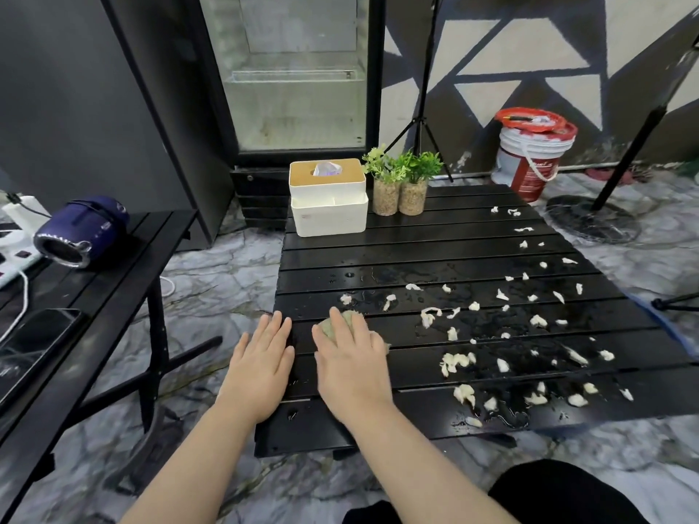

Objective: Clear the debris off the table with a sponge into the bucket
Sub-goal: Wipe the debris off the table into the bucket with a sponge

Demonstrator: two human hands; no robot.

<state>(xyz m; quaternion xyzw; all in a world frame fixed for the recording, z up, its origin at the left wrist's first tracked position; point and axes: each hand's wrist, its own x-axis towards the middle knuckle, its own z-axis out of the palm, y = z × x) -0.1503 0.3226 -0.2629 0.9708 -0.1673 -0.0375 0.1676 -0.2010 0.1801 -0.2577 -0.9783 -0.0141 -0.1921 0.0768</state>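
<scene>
Pressing a small greenish-beige sponge [351,318] onto the black slatted table [416,240] with the right hand [351,359], fingers lying straight over it, at the near left of the tabletop. Resting the left hand [261,357] open and flat just left of it, at the table's left edge. Facing white shredded debris [455,361] scattered over wet slats to the right. Working with a white-and-red plastic bucket [529,164] standing on the floor beyond the far right corner.
</scene>
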